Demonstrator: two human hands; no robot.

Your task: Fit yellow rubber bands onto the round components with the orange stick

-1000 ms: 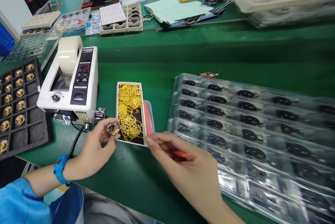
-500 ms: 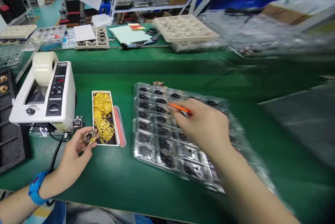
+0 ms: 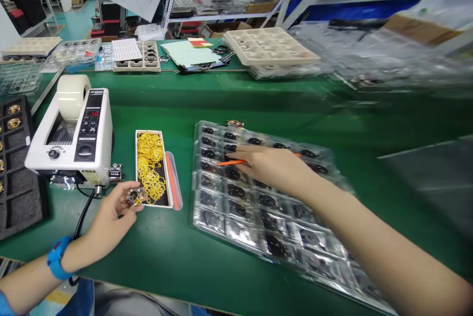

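My left hand point(image 3: 111, 215) pinches a small round gold-coloured metal part point(image 3: 133, 196) just left of a narrow white box of yellow rings point(image 3: 151, 167). My right hand point(image 3: 275, 165) lies over a clear plastic blister tray point(image 3: 258, 197) of small black parts and grips an orange pen-like tool point(image 3: 231, 162) whose tip points left over the tray's upper rows. A blue band sits on my left wrist.
A white tape dispenser point(image 3: 72, 131) with a tape roll stands at the left, its black cable running to the table edge. A black foam tray point(image 3: 15, 168) with gold parts lies far left. Beige trays point(image 3: 269, 46), papers and shelves fill the back of the green table.
My right hand went from the ring box rightward onto the blister tray, then settled lower with the orange tool pointing left. My left hand kept the gold part by the box.
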